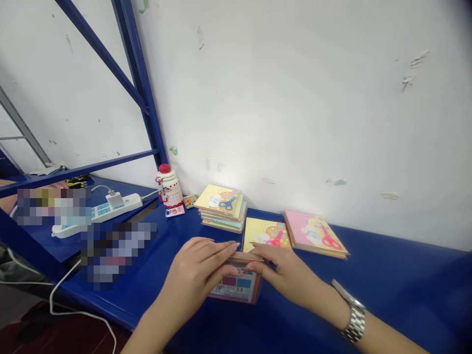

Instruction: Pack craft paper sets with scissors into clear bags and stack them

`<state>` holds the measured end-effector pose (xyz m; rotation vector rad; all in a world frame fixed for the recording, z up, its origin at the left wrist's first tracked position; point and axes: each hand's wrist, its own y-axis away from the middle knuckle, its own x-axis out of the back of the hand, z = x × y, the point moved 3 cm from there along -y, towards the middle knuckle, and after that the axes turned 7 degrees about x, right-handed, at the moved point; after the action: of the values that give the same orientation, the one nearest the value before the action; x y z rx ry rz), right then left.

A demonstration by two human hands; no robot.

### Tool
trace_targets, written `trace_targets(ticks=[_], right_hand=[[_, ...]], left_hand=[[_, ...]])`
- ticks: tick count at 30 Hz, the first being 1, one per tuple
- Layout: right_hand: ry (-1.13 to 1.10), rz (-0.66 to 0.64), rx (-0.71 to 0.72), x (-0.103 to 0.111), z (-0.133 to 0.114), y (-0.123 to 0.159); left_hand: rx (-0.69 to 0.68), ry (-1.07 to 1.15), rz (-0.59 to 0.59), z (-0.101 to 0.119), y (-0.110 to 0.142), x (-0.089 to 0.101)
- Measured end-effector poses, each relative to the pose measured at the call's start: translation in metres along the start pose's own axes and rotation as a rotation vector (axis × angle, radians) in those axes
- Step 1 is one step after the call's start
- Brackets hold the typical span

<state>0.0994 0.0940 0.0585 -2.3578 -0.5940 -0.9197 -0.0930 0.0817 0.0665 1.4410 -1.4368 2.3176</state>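
Between my two hands, in the middle of the head view, is a flat wrapped paper-craft pack (pixel 241 291), tilted with its printed back towards me. My left hand (pixel 201 265) grips its top left edge, thumb in front and fingers behind. At the top right edge, my right hand (pixel 278 263) pinches it in the same way. I cannot tell whether it is one pack or several together. Just behind the hands lies a yellow pack with red scissors (pixel 271 233). A pink pack with red scissors (pixel 315 233) rests to its right, on top of another.
A stack of several packs (pixel 221 206), blue scissors uppermost, stands by the wall on the blue table (pixel 387 295). Left of it are a white bottle with a red cap (pixel 168 187) and small sachets (pixel 175 211). Farther left are a power strip (pixel 129 204), a cable and a blue metal frame (pixel 142 88).
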Motion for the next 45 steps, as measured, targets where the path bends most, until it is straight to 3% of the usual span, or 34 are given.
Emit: trace_targets(ticks=[2,5,8,12,16,20,26,30,33,38,42,45], right_hand=[[0.014,-0.019,0.001,0.002,-0.002,-0.001],[0.013,-0.065,0.014,0.003,-0.002,0.000],[0.062,-0.035,0.110,0.001,-0.002,0.004],[0.302,0.064,0.412,-0.016,-0.003,0.010],[0.619,0.073,0.717,-0.043,0.000,0.006],[0.644,0.027,0.820,-0.066,0.008,-0.006],[0.624,-0.058,0.904,-0.098,0.020,-0.017],[0.551,-0.142,0.845,-0.108,0.030,-0.024],[0.472,-0.202,0.735,-0.104,0.034,-0.026],[0.364,-0.249,0.477,-0.071,0.047,-0.017],[0.391,-0.117,0.135,-0.040,0.088,-0.011],[0.396,-0.104,-0.022,-0.029,0.112,-0.006]], left_hand=[[0.057,0.020,-0.073,-0.012,-0.005,0.008],[0.181,0.116,-0.330,-0.032,-0.009,0.019],[0.201,0.244,-0.478,-0.042,-0.004,0.031],[0.127,0.239,-0.450,-0.049,0.013,0.037],[0.047,0.159,-0.335,-0.064,0.041,0.024],[0.046,0.054,-0.260,-0.083,0.069,0.010],[0.273,-0.050,-0.387,-0.099,0.100,0.000],[0.380,-0.107,-0.432,-0.101,0.114,-0.008],[0.424,-0.154,-0.429,-0.099,0.122,-0.011],[0.401,-0.293,-0.456,-0.083,0.119,-0.015],[0.306,-0.376,-0.419,-0.052,0.102,-0.028],[0.236,-0.350,-0.365,-0.029,0.088,-0.037]])
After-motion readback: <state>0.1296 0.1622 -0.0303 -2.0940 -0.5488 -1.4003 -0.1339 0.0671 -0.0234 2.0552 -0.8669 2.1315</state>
